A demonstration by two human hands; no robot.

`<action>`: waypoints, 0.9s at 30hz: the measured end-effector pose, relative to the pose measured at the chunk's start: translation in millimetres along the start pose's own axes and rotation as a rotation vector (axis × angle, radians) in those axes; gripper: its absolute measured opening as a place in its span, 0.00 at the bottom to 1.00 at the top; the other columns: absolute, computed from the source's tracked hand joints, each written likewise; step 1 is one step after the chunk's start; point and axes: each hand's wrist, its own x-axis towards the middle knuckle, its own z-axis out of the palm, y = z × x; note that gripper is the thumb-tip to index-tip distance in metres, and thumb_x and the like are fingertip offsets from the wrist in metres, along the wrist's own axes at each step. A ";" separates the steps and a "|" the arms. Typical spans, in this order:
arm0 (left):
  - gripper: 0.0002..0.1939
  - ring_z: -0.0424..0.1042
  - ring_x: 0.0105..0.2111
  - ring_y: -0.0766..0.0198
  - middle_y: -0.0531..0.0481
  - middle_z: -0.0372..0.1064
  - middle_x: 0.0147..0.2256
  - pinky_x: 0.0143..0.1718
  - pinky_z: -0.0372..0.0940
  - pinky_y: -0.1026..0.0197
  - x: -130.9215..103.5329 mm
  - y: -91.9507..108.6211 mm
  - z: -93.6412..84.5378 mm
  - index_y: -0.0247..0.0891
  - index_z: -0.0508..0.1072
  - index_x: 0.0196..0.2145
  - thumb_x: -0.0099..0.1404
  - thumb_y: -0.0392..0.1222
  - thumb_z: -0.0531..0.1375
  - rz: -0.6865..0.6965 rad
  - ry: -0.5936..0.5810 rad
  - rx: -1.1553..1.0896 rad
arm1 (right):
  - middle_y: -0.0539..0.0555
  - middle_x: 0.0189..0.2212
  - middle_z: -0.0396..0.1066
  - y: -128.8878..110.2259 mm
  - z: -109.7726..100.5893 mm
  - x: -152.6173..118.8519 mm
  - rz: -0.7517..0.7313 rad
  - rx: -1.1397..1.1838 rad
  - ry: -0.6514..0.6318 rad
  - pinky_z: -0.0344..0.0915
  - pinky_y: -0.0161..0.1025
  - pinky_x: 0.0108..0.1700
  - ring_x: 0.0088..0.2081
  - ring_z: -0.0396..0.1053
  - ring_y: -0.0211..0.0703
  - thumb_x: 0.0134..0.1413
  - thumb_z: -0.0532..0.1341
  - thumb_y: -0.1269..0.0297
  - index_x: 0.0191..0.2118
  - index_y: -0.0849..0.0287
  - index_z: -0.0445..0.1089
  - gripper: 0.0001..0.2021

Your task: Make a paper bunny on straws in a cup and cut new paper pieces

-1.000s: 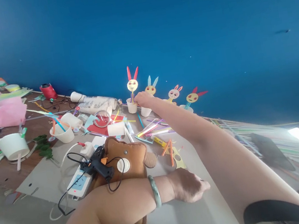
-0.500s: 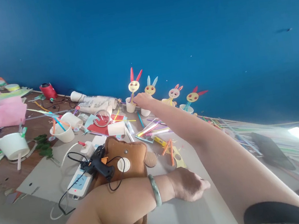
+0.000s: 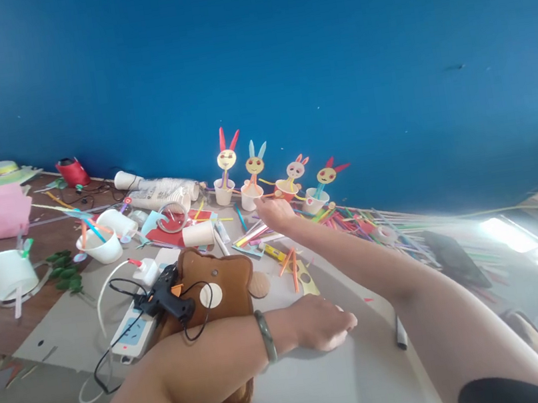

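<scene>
My right hand (image 3: 276,215) reaches across the table to the white paper cup (image 3: 252,197) with the blue-eared rabbit (image 3: 254,165). Its fingers are curled at the cup's lower right; whether they touch it or hold anything is hidden. My left hand (image 3: 326,322) is closed in a loose fist low over the grey board, its contents hidden. Other rabbit figures stand in paper cups alongside: a red-eared one (image 3: 226,159) at left, a pink-faced one (image 3: 295,170) and another red-eared one (image 3: 326,175) at right.
By my left forearm, a black glue gun (image 3: 167,297) lies on a brown bear-shaped cushion (image 3: 228,268) beside a white power strip (image 3: 134,331). Cut straws (image 3: 258,231), a yellow marker (image 3: 272,251) and stacked cups (image 3: 161,194) lie about. A blue wall (image 3: 246,50) rises behind.
My right hand has drawn back toward me, uncovering the blue-eared rabbit's cup. My left hand stays closed over the board. The view has shifted a little to the right.
</scene>
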 end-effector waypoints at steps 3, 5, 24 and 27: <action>0.09 0.77 0.34 0.57 0.49 0.76 0.37 0.25 0.56 0.59 -0.1 0.0 2.4 0.40 0.69 0.44 0.71 0.41 0.52 -0.008 0.015 0.027 | 0.68 0.48 0.76 7.8 6.1 1.8 0.061 0.045 0.015 0.69 0.44 0.43 0.47 0.76 0.56 0.68 0.47 0.68 0.64 0.64 0.57 0.22; 0.08 0.77 0.34 0.57 0.49 0.76 0.36 0.25 0.56 0.60 -0.8 0.2 3.0 0.41 0.69 0.43 0.71 0.41 0.52 -0.012 0.031 0.035 | 0.67 0.48 0.76 9.8 8.4 7.0 0.088 0.077 0.027 0.69 0.43 0.43 0.48 0.75 0.55 0.69 0.47 0.66 0.66 0.63 0.54 0.23; 0.07 0.75 0.31 0.58 0.50 0.76 0.33 0.24 0.56 0.60 1.3 -1.3 10.2 0.39 0.70 0.42 0.70 0.42 0.55 0.012 0.088 0.035 | 0.64 0.50 0.76 13.5 23.2 42.8 0.191 0.249 0.066 0.68 0.43 0.46 0.50 0.73 0.55 0.70 0.49 0.58 0.59 0.59 0.64 0.19; 0.06 0.76 0.31 0.59 0.49 0.75 0.33 0.25 0.58 0.61 2.0 -1.1 9.8 0.39 0.70 0.42 0.70 0.41 0.56 0.019 0.081 0.028 | 0.64 0.49 0.76 14.6 19.9 45.5 0.190 0.268 0.065 0.68 0.44 0.46 0.50 0.73 0.56 0.69 0.51 0.60 0.61 0.59 0.63 0.20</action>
